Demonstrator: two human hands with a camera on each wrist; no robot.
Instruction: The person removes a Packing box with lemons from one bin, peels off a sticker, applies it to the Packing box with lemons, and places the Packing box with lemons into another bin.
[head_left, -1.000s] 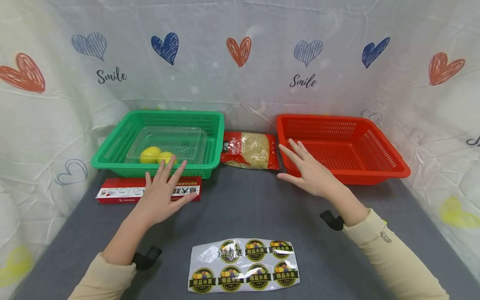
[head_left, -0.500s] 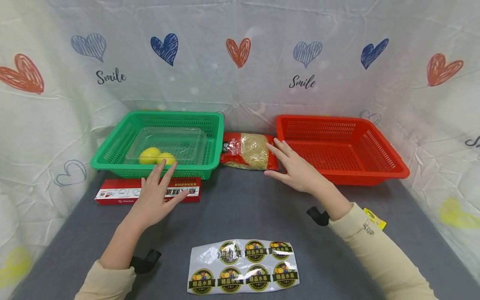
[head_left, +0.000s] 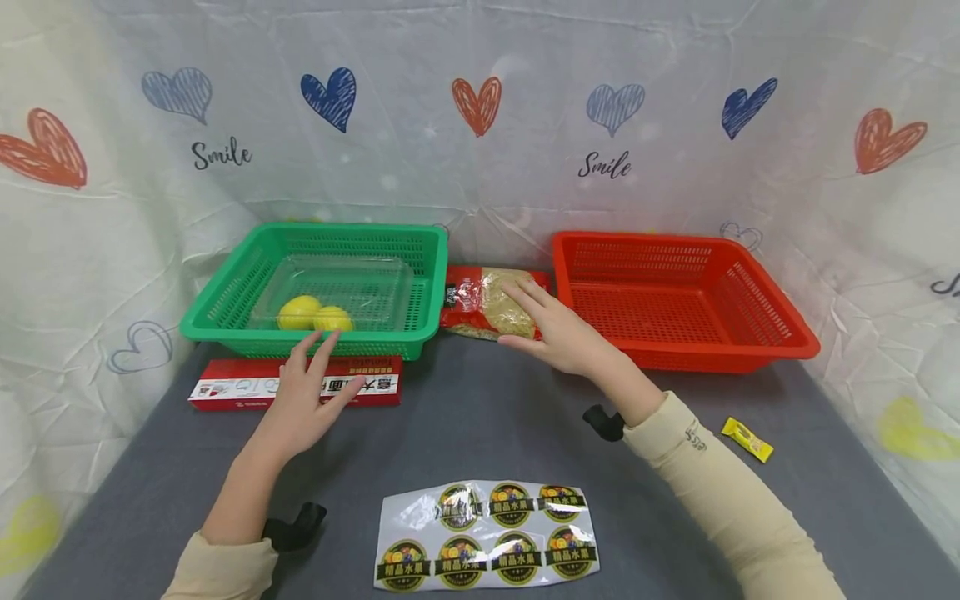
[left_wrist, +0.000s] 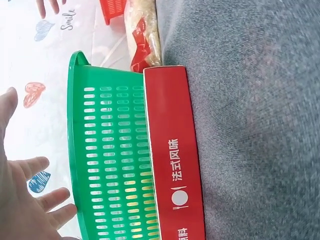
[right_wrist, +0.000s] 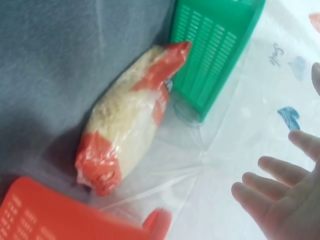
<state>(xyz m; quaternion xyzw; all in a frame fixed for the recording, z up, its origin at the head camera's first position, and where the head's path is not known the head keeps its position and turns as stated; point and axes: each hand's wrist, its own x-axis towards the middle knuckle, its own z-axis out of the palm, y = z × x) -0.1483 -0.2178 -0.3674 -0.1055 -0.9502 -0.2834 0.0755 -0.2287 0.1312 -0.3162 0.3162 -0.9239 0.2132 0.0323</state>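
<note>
My left hand (head_left: 302,407), fingers spread, hovers over a long red and white box (head_left: 238,385) in front of the green basket (head_left: 197,327). Two yellow lemon-like fruits (head_left: 298,312) and a clear plastic container (head_left: 375,283) sit inside that basket. With extended fingers, my right hand (head_left: 562,332) is above a red and clear bag (head_left: 467,302) of pale yellow, grain-like food, covering part of it in the head view. In the right wrist view the whole bag (right_wrist: 125,117) lies on the cloth, apart from the fingers (right_wrist: 280,172). Neither hand holds anything.
A red basket (head_left: 795,340) stands at the back right, its inside bare. A sheet of round fruit stickers (head_left: 487,535) lies near the front. A small yellow packet (head_left: 747,439) is at the right. A white curtain (head_left: 420,175) with hearts hangs behind.
My right hand has moved left from the red basket's edge to over the bag, uncovering the yellow packet. My left hand has drawn back slightly toward me.
</note>
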